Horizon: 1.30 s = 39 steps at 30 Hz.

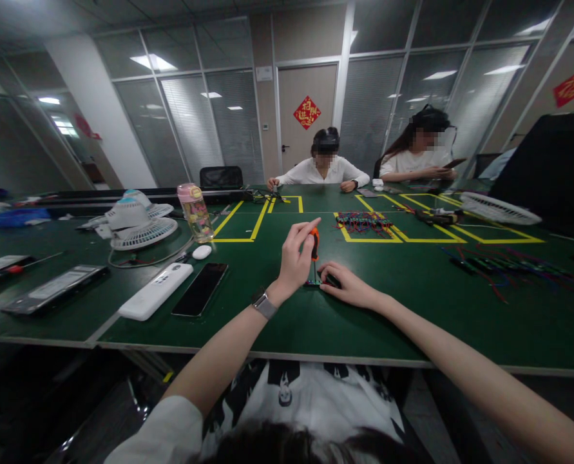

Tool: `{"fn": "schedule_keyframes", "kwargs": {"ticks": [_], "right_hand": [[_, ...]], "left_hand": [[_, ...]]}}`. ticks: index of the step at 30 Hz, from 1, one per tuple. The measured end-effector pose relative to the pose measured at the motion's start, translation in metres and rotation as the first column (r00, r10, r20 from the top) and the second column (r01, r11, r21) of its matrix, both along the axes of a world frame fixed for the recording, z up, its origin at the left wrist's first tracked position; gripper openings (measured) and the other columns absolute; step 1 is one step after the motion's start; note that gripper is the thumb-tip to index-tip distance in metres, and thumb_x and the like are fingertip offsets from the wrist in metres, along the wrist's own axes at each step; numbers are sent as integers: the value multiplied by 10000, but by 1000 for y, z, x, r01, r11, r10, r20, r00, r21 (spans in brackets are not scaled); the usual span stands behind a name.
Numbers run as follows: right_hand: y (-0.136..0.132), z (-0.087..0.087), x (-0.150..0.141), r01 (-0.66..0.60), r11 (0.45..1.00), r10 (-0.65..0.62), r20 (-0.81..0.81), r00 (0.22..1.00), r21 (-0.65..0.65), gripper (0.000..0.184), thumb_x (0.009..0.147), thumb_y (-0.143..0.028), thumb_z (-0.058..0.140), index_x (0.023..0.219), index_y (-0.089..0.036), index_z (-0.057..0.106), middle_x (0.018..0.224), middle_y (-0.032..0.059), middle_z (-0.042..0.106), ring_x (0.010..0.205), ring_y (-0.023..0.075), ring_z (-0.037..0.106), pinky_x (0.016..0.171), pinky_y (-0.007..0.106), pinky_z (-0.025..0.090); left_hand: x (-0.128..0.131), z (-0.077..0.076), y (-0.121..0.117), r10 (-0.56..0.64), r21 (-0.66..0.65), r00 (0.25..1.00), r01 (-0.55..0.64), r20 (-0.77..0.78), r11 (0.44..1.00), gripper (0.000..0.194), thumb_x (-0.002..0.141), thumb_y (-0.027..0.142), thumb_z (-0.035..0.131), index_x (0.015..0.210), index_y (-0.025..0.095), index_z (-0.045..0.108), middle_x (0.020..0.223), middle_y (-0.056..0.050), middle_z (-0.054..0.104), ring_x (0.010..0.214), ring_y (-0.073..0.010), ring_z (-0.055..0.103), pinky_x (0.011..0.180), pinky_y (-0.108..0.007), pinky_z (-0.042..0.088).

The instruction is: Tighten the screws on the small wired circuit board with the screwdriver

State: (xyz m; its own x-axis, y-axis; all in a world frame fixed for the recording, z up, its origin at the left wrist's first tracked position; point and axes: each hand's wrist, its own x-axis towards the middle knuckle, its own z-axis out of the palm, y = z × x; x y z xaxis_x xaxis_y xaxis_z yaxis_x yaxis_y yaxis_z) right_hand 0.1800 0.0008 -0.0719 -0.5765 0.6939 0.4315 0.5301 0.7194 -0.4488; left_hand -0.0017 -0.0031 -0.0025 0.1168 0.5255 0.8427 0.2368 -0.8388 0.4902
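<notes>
Your left hand (pixel 296 258) is wrapping its fingers around the orange and black handle of a screwdriver (pixel 314 246). The screwdriver is standing nearly straight up, and its thin metal rod is pointing down at a small board (pixel 312 283). That board is lying on the green table (pixel 277 328), right in front of you, between your two hands. Your right hand (pixel 348 285) is resting low on the table, and its fingers are curling at the board's right end. I am not able to tell if they are pinching the board or just pressing on it. Something dark is peeking out under those fingers.

To the left of your hands, a black phone (pixel 200 289) is lying flat next to a long white block (pixel 156 292). A small white case (pixel 201 252) is sitting just behind the phone. Farther back, a pink-topped bottle (pixel 196 212) is standing up near a white and blue fan (pixel 142 229). Past your right hand, a bunch of boards with red and blue wires (pixel 364 223) is lying inside yellow tape lines (pixel 373 240). Across the table, two people are sitting.
</notes>
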Motion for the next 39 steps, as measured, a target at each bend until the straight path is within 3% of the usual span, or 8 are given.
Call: {"fn": "schedule_keyframes", "kwargs": {"ticks": [3,10,18,26,29,33,39], "right_hand": [[-1,1,0,2,1000,-2,8,1000,-7,56,865,-216,594,846,-201,543,1083,94,585,1037,239,567,914,419,458],[0,0,1,6,1000,-5,12,1000,-11,61,867,-230,593,851,-201,542,1086,93,581,1047,242,563,923,421,452],[0,0,1,-1,1000,1,-2,1000,-5,54,861,-224,597,848,-201,550,1070,93,587,1028,241,572,917,412,459],[0,0,0,-9,1000,9,-2,1000,-3,63,862,-217,590,867,-198,531,1069,98,585,1022,242,561,914,420,452],[0,-1,1,-4,1000,4,1,1000,-10,70,858,-215,593,867,-200,525,1076,98,579,1036,246,556,917,424,446],[0,-2,1,-4,1000,4,-3,1000,-16,86,851,-210,599,872,-202,516,1073,93,579,1030,243,558,914,419,441],[2,-4,2,2,1000,-2,-19,1000,-22,113,836,-205,609,880,-203,505,1062,90,581,1022,242,559,906,408,440]], "left_hand": [[0,-1,2,-19,-9,1000,19,13,1000,333,983,237,374,1257,223,561,1137,-65,627,1056,-161,583,937,-312,449],[2,3,-2,80,31,997,-80,22,996,206,912,261,553,1077,210,664,903,-29,576,845,-138,564,815,-267,468],[1,-1,3,0,2,1000,0,19,1000,337,987,231,360,1254,216,566,1136,-65,607,1067,-153,569,949,-291,433],[3,0,3,118,4,992,-119,36,993,230,905,283,576,1115,222,644,916,-24,566,848,-138,550,828,-263,454],[2,0,1,120,-9,992,-119,33,993,237,937,283,513,1118,218,652,923,-33,545,871,-140,547,838,-260,450],[1,-2,5,58,-22,998,-57,37,998,333,985,233,373,1247,200,575,1079,-66,572,1009,-151,556,905,-273,436],[2,-4,7,98,-6,994,-98,53,995,316,966,244,438,1256,208,560,1017,-50,591,937,-145,563,869,-268,446]]}}
